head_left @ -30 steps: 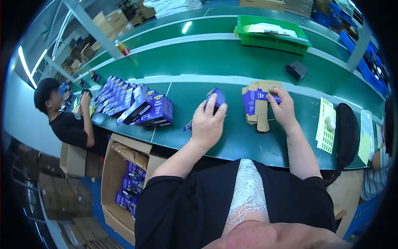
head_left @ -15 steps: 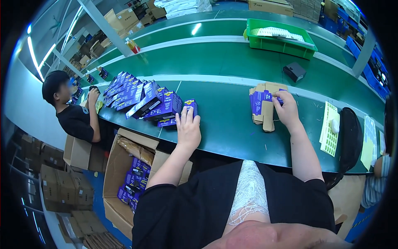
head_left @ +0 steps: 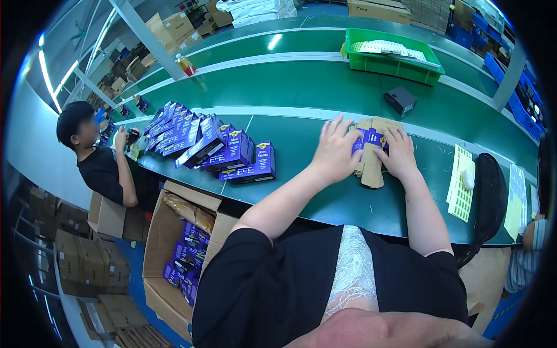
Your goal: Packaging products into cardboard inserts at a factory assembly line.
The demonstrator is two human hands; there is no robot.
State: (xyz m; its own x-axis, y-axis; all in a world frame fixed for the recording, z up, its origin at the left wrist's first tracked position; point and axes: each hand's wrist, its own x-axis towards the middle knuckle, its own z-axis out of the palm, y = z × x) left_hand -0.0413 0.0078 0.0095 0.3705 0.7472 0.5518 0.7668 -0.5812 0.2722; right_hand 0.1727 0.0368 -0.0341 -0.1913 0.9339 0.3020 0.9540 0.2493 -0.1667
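Note:
A stack of flattened purple-and-brown cartons (head_left: 370,168) lies on the green table in front of me. My right hand (head_left: 400,153) is on the right side of the stack, fingers and thumb closed at the edge of the top flat carton (head_left: 371,138). My left hand (head_left: 337,149) is over the stack's left side, fingers spread and holding nothing; whether it touches the cartons cannot be made out. To the left, upright purple boxes (head_left: 264,159) stand at the near end of a leaning pile of purple boxes (head_left: 185,133).
A small dark box (head_left: 400,100) and a green bin (head_left: 394,65) with white sheets sit farther back. At right lie a label sheet (head_left: 461,188) and a black pouch (head_left: 490,197). An open brown box (head_left: 152,255) holds purple boxes below left. A co-worker (head_left: 101,151) handles something dark.
My left hand has let go of the purple box by the pile and moved right to the flat cartons. My right hand stays at the stack. The small dark box has shifted left.

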